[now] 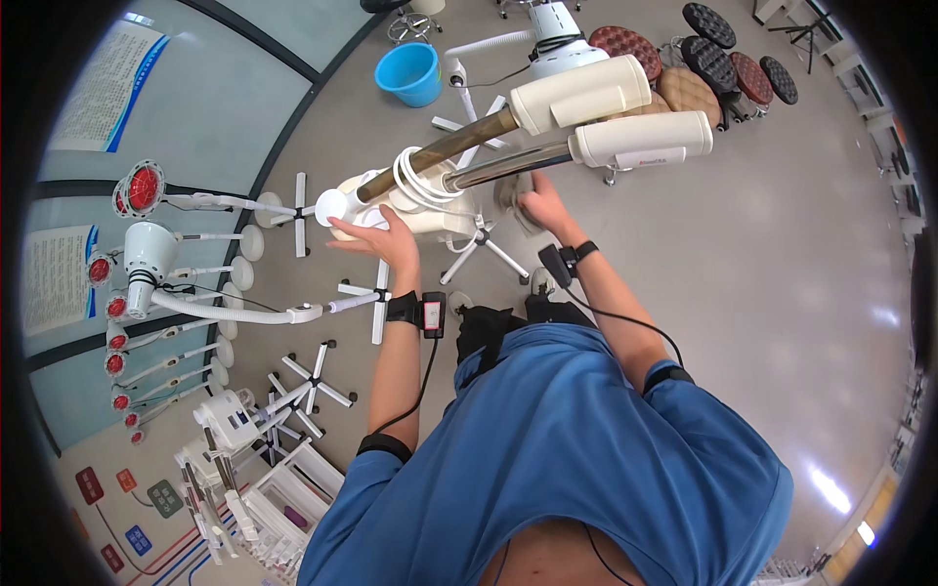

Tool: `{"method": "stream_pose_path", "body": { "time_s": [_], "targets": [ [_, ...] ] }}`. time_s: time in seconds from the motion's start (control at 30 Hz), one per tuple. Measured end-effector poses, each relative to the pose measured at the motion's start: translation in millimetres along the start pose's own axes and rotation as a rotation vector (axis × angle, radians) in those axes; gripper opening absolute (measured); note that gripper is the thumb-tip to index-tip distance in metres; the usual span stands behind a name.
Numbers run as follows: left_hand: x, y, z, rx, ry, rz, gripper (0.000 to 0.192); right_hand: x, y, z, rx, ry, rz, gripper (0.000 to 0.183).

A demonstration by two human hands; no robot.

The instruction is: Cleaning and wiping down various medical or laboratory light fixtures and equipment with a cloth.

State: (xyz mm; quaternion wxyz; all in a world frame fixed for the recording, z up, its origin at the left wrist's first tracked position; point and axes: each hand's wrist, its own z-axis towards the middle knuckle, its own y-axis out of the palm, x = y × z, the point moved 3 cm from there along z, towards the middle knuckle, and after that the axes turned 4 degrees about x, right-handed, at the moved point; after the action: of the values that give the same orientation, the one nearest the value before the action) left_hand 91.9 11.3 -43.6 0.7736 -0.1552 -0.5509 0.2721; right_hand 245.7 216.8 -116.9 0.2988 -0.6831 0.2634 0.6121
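Observation:
Before me stands a cream facial steamer (pixel 432 224) on a wheeled white stand (pixel 481 238), with two long arms reaching up and right. One arm has a brownish tube (pixel 440 157), the other a shiny metal tube (pixel 513 165); each ends in a cream cylindrical head (pixel 582 95). A white cable (pixel 410 176) is coiled around the tubes. My left hand (pixel 381 240), its fingers spread, rests against the steamer's left end by a round white cap (pixel 333 207). In my right hand (pixel 541 201) is a grey cloth (pixel 513 201), blurred, beside the right end of the steamer body.
Infrared lamps (pixel 143 188) on wheeled stands line the glass wall at left. A blue bucket (pixel 409 73) and another white lamp (pixel 560 44) stand beyond the steamer. Several round stools (pixel 689 95) cluster at upper right. A white trolley (pixel 293 483) is at lower left.

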Motion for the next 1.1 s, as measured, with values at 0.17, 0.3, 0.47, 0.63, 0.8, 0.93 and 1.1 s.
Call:
{"method": "stream_pose_path", "body": {
  "time_s": [0.17, 0.3, 0.47, 0.63, 0.8, 0.93, 1.1],
  "targets": [
    [4, 3, -1, -0.057, -0.007, -0.111, 0.089, -7, 35, 55, -0.355, -0.174, -0.233, 0.056],
    [-23, -17, 10, -0.021, 0.042, -0.085, 0.088, -52, 73, 32, -0.577, -0.046, -0.272, 0.052],
    [-13, -11, 12, -0.07, 0.094, -0.118, 0.087, -6, 73, 45, -0.494, -0.293, -0.238, 0.036],
    [-33, -14, 34, -0.154, 0.204, -0.161, 0.086, -21, 65, 18, -0.658, -0.331, -0.185, 0.039],
    [-36, 7, 58, -0.335, 0.253, -0.22, 0.089, -9, 68, -11, -0.55, -0.096, 0.12, 0.041],
    [-46, 27, 70, -0.374, 0.135, -0.228, 0.092, 0, 79, -17, -0.506, -0.012, 0.261, 0.042],
    [-39, 50, 84, -0.625, -0.083, -0.306, 0.094, 8, 65, -19, -0.456, 0.033, 0.329, 0.043]
  ]
}}
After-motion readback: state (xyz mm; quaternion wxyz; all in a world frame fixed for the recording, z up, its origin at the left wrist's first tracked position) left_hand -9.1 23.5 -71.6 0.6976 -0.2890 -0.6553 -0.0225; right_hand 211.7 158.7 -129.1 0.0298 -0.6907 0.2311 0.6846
